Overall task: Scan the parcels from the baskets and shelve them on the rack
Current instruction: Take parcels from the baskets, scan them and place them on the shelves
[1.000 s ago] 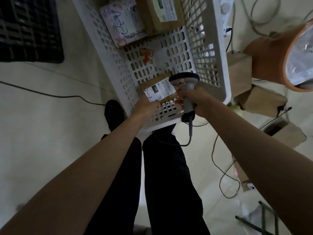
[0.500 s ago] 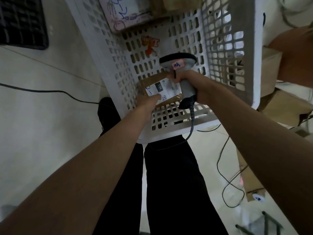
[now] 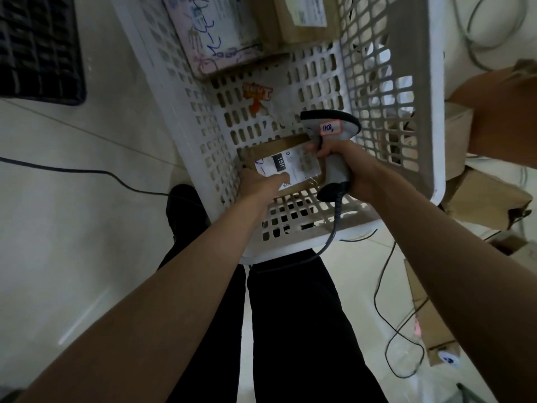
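Centre frame, inside white basket: left hand grips small brown parcel, thumb across label; right hand fingers wrapped round scanner handle.

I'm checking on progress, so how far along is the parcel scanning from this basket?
Done: cannot tell; no rack shows. In hand: the left hand holds the small brown parcel in the white basket, while the right hand grips the scanner beside its label. Left: shelving it, plus the pink parcel and brown box.
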